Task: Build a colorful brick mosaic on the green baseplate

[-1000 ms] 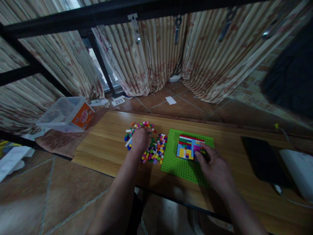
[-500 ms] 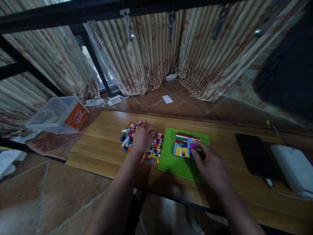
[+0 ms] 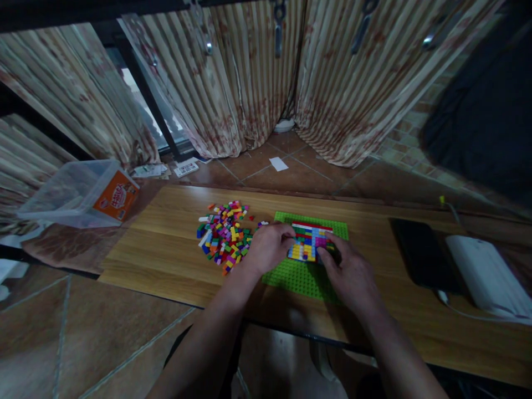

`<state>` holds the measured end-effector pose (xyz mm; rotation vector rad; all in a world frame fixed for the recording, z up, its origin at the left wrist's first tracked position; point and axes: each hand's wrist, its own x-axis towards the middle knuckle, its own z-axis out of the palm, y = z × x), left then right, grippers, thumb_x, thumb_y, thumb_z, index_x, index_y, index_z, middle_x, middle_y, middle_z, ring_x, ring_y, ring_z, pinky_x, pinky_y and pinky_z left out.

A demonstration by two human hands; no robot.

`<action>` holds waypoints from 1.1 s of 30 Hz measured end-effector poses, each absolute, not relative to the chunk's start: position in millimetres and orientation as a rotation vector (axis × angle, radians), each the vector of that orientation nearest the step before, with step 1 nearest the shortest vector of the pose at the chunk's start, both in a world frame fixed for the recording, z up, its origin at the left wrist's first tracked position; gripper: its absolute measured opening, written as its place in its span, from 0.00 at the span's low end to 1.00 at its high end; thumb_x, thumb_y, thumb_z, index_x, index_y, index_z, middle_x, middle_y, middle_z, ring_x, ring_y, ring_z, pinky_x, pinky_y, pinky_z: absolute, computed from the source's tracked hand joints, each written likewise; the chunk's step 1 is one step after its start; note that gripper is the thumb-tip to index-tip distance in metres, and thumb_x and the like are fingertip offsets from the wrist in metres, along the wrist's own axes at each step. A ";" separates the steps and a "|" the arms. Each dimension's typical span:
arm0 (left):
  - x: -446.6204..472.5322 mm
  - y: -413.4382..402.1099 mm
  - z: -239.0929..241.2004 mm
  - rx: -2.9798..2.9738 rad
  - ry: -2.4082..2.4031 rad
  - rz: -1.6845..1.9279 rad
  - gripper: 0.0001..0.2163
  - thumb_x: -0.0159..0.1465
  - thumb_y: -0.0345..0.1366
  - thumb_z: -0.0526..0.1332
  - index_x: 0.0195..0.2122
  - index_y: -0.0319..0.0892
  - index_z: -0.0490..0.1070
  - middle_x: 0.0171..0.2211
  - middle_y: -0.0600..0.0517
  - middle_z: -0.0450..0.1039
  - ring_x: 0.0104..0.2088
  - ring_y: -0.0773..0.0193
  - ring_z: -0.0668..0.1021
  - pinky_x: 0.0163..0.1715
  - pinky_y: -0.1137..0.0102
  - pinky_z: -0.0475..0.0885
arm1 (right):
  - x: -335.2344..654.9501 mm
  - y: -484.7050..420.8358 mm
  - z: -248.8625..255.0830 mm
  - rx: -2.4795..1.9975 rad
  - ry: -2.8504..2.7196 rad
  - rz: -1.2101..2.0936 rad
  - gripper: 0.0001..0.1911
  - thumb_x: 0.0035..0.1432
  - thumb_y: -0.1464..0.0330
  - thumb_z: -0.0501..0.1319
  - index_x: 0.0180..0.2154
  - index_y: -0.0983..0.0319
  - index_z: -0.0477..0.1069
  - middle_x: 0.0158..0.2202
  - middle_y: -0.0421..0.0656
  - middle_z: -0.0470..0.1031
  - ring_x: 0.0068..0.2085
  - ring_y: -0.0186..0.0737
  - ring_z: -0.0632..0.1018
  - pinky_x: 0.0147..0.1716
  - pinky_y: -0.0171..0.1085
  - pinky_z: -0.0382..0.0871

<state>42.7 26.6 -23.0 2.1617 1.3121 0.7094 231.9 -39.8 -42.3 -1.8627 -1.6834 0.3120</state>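
A block of multicoloured toy bricks (image 3: 308, 252) sits over the green studded baseplate (image 3: 299, 285), with red, white, blue, yellow and magenta rows on top. My right hand (image 3: 351, 271) grips its right side, thumb at the near edge and fingers at the far edge. At the block's left edge is my left hand (image 3: 271, 245), its thumb and fingertips pinched together. Whatever lies between those fingertips is too small to make out. Left of this hand spreads a pile of loose bricks (image 3: 228, 233) in many colours.
Everything rests on a long wooden table (image 3: 158, 238). A black tablet-like slab (image 3: 421, 255) and a white device (image 3: 486, 274) with a cable lie to the right. Beyond the table's left end stands a clear plastic bin (image 3: 70, 194) with an orange label. Striped curtains (image 3: 233, 83) hang behind.
My left hand has moved right, from over the brick pile to the left edge of the brick block. My right hand keeps its grip. The view has shifted slightly.
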 end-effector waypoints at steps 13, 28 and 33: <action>50.8 26.6 -31.6 2.026 1.380 0.775 0.04 0.59 0.28 0.61 0.33 0.43 0.73 0.30 0.54 0.78 0.32 0.65 0.79 0.34 0.72 0.71 | 231.0 -39.9 -39.7 -1.901 -1.671 0.344 0.26 0.63 0.56 0.54 0.56 0.64 0.70 0.48 0.54 0.76 0.40 0.49 0.79 0.43 0.47 0.72; 54.9 25.4 -22.4 2.023 1.495 0.750 0.05 0.64 0.36 0.60 0.32 0.42 0.74 0.26 0.53 0.75 0.27 0.66 0.75 0.29 0.72 0.65 | 230.9 -39.7 -41.2 -1.882 -1.683 0.313 0.25 0.64 0.56 0.53 0.56 0.64 0.70 0.48 0.54 0.76 0.45 0.52 0.79 0.45 0.48 0.72; 56.8 25.3 -22.2 2.018 1.541 0.722 0.04 0.63 0.36 0.62 0.33 0.43 0.74 0.27 0.54 0.76 0.28 0.65 0.76 0.30 0.71 0.66 | 230.6 -40.3 -40.4 -1.891 -1.692 0.305 0.25 0.64 0.57 0.53 0.56 0.64 0.70 0.48 0.54 0.76 0.43 0.51 0.79 0.44 0.48 0.72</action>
